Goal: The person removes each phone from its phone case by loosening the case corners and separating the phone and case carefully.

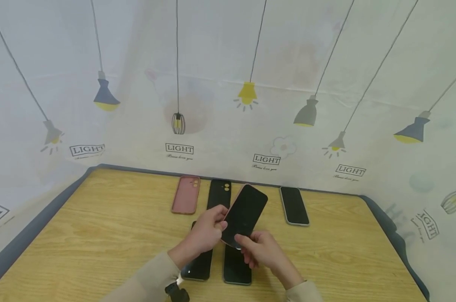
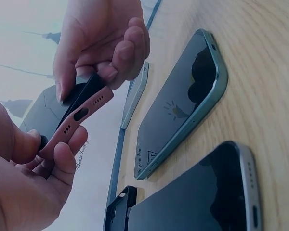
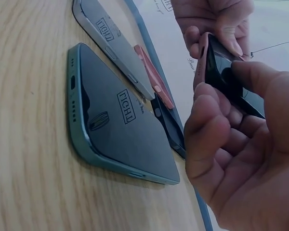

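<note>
Above the table I hold a dark-screened phone [image 1: 248,207] with a pink phone case [image 2: 57,143] around its back and sides. My left hand [image 1: 204,228] grips the cased phone along its left edge, thumb at the screen side. The right hand [image 1: 265,250] pinches its lower right corner, thumb on the glass and fingers curled below. At this corner, the left wrist view shows the phone's black edge standing up out of the case, while the other end of that bottom edge sits closer to it. The case's port cutout and speaker holes face that camera.
Under my hands lie a silver-edged phone [image 1: 199,262] and a green-edged phone [image 1: 237,266], screens up. Towards the back edge are another pink case [image 1: 185,196], a black case [image 1: 219,193] and a light-edged phone [image 1: 295,205]. A lamp-printed curtain [image 1: 220,100] hangs behind.
</note>
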`<state>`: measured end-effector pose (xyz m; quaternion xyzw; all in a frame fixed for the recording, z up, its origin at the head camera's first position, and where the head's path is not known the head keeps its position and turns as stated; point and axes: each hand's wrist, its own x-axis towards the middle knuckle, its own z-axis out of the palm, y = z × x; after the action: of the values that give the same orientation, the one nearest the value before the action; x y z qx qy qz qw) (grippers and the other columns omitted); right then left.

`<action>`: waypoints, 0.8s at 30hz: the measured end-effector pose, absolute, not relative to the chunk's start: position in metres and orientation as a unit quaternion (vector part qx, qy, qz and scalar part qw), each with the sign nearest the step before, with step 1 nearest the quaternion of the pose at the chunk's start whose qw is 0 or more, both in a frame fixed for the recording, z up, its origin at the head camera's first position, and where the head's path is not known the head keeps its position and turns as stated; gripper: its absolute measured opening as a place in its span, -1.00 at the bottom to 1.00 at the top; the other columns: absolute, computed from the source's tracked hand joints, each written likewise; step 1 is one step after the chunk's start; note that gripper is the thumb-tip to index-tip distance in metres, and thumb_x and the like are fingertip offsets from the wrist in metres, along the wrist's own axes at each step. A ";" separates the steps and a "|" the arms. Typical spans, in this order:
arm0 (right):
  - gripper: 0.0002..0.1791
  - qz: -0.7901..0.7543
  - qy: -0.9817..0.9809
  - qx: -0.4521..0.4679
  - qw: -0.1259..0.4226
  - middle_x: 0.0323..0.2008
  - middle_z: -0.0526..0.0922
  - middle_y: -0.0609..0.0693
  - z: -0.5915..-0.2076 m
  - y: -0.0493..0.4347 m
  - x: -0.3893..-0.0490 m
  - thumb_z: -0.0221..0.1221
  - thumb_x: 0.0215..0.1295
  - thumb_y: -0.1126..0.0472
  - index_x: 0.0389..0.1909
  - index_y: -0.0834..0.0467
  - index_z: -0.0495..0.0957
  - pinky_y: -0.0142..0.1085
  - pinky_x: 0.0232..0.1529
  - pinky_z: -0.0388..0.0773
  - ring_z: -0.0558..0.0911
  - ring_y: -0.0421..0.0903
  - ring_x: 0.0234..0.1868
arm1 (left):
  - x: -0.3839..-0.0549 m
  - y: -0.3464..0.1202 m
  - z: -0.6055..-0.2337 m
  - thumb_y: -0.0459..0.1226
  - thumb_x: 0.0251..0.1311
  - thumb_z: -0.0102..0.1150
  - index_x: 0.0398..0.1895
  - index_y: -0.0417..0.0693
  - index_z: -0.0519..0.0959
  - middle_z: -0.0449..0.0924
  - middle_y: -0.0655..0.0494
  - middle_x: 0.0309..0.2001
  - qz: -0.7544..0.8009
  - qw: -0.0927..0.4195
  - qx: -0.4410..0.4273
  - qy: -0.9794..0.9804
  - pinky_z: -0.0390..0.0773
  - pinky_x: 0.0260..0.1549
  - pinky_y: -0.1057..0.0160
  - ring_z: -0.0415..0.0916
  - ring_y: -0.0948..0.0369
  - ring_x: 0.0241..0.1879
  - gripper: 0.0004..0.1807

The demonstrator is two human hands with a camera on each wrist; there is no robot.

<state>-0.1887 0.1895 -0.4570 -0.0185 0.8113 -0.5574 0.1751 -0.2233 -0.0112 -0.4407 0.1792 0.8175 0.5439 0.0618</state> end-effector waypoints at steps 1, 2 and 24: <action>-0.48 -0.556 0.814 -0.015 0.171 -0.72 0.54 -0.07 -0.457 0.189 -0.189 0.20 0.48 -0.09 -0.54 0.25 0.58 -0.41 -0.68 0.44 0.49 -0.20 -0.74 | -0.223 -0.011 -0.441 -0.54 0.41 0.01 -0.09 -0.22 0.56 0.75 -0.10 -0.16 0.544 0.061 0.180 0.817 0.50 -0.41 0.22 0.55 0.13 -0.31 -0.82; -0.48 -0.555 0.815 -0.011 0.166 -0.73 0.54 -0.07 -0.458 0.189 -0.188 0.20 0.48 -0.09 -0.55 0.24 0.58 -0.41 -0.69 0.44 0.48 -0.20 -0.75 | -0.223 -0.010 -0.441 -0.54 0.41 0.01 -0.09 -0.22 0.56 0.75 -0.09 -0.16 0.544 0.059 0.180 0.817 0.50 -0.41 0.23 0.55 0.13 -0.31 -0.83; -0.67 -0.631 0.763 -0.039 0.139 -0.53 0.63 -0.01 -0.457 0.202 -0.189 0.14 0.57 0.16 -0.19 0.41 0.56 -0.37 -0.53 0.56 0.59 -0.14 -0.56 | -0.227 -0.010 -0.446 -0.44 0.46 0.10 0.00 -0.27 0.53 0.74 -0.12 -0.19 0.588 0.096 0.153 0.788 0.71 -0.46 0.03 0.58 0.19 -0.46 -0.86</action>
<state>-0.1888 0.2019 -0.4571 -0.0391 0.7627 -0.6305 0.1386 -0.2271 -0.0096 -0.4459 0.1532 0.7881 0.5884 0.0962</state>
